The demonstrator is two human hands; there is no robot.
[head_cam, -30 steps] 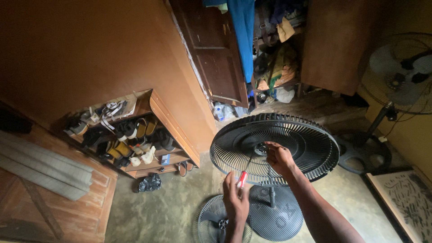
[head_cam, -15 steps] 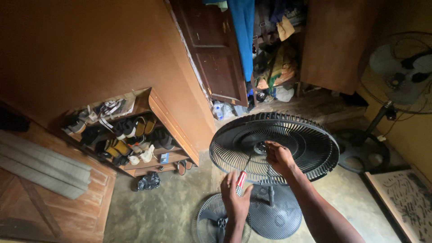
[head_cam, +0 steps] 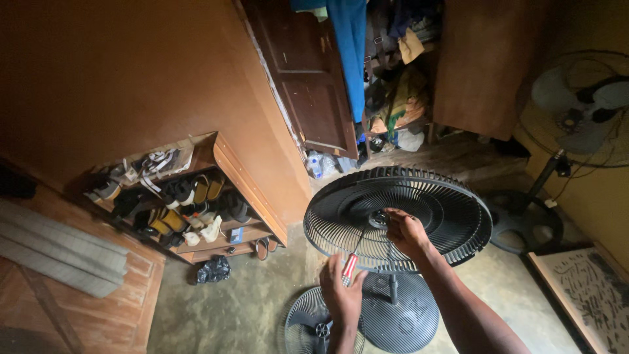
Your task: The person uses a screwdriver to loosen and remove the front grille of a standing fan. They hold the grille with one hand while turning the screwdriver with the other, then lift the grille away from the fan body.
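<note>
A black round fan grille (head_cam: 452,216) sits face up on a stand fan in front of me. My left hand (head_cam: 341,295) grips a red-handled screwdriver (head_cam: 350,265) whose shaft reaches up to the grille's hub (head_cam: 379,217). My right hand (head_cam: 406,231) rests on the hub, fingers pinched around a small part there that I cannot make out. Under the grille stands the fan's round black base (head_cam: 400,321). A second, loose grille (head_cam: 304,328) lies on the floor to the left of the base.
A wooden shoe rack (head_cam: 196,216) full of shoes stands at the left by the brown wall. A dark door (head_cam: 308,85) and hanging clothes (head_cam: 347,52) are behind. Another stand fan (head_cam: 576,111) stands at right, a patterned mat (head_cam: 590,288) below it.
My left hand has shifted slightly with the screwdriver near the grille's front edge. My right hand stays at the hub.
</note>
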